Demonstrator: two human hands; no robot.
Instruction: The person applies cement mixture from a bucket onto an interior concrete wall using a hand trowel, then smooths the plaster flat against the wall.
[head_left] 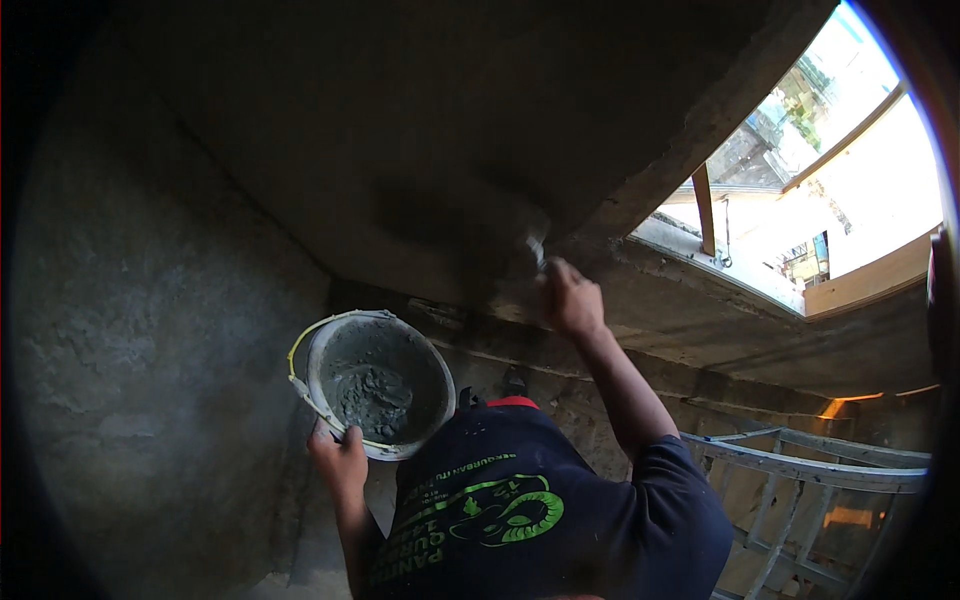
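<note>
My left hand (340,460) grips the near rim of a pale plastic bucket (437,370) with a yellowish handle, which holds grey wet mortar (372,395). My right hand (572,298) is raised to the right of the bucket, closed on the handle of a small trowel (535,243). The blurred blade is at a dark grey plastered surface (420,170), over a shadowed, damp-looking patch. I cannot tell whether the blade touches it.
A bright opening with a wooden frame (865,270) is at the upper right. A rough wall (130,380) rises on the left. A ledge (680,375) runs below the plastered surface. A metal scaffold or ladder frame (820,470) stands at the lower right.
</note>
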